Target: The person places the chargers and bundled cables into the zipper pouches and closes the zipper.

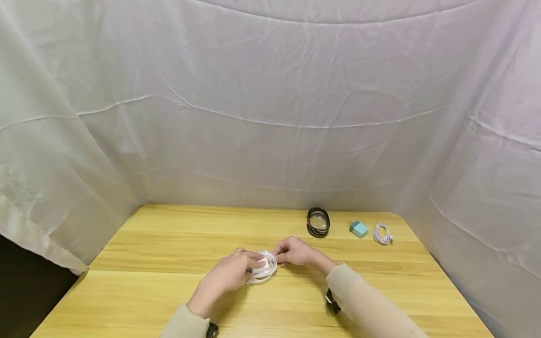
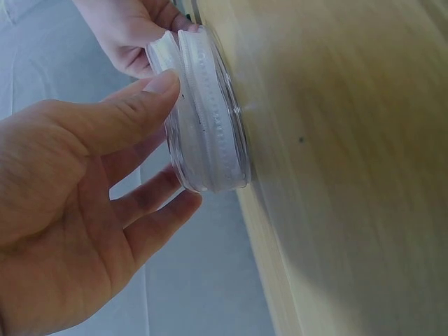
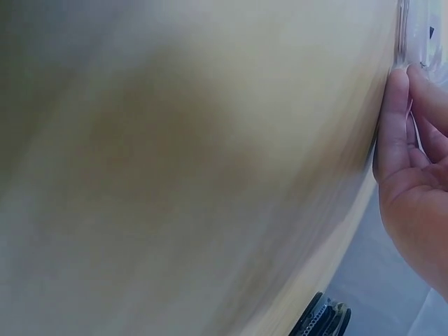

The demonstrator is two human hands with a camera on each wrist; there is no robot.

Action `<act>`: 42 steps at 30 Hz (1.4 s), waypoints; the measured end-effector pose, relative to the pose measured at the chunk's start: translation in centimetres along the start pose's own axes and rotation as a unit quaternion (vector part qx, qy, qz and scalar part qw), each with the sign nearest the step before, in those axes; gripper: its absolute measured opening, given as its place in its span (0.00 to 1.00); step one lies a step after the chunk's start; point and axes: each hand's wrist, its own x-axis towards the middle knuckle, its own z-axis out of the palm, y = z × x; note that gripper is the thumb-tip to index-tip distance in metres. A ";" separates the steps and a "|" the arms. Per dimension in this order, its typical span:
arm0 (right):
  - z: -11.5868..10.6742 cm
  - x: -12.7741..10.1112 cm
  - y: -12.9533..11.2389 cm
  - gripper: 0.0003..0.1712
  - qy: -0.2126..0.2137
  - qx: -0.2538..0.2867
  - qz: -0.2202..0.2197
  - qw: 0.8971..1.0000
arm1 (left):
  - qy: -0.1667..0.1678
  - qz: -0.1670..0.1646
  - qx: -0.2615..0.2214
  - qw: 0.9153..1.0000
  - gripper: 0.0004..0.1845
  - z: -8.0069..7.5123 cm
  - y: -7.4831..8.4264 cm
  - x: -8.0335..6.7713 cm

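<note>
Pinched from both sides at lower centre of the frame, clear round case [image 1: 264, 266] between left hand [image 1: 230, 273] and right hand [image 1: 296, 252] on table [image 1: 148, 263]; slick rim likely to slip if squeezed unevenly.

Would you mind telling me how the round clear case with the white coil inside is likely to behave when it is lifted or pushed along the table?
The clear case looks like thin, rigid plastic, so probably stiff and light. Its glossy rim may be slippery; the left hand and right hand both steady it. On the table it is round and could roll if stood on edge.
</note>
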 end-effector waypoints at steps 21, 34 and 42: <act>0.2 -0.9 0.2 0.02 0.005 -0.005 0.001 1.000 | 0.005 0.000 0.008 1.000 0.23 0.1 -0.2 -0.2; 0.2 -1.4 0.0 0.02 0.008 0.002 -0.002 1.000 | 0.002 -0.002 0.012 1.000 0.22 0.1 0.1 -0.2; 0.1 -2.0 -0.3 0.03 0.011 -0.004 -0.008 1.000 | 0.001 -0.003 0.014 1.000 0.22 0.1 0.3 -0.2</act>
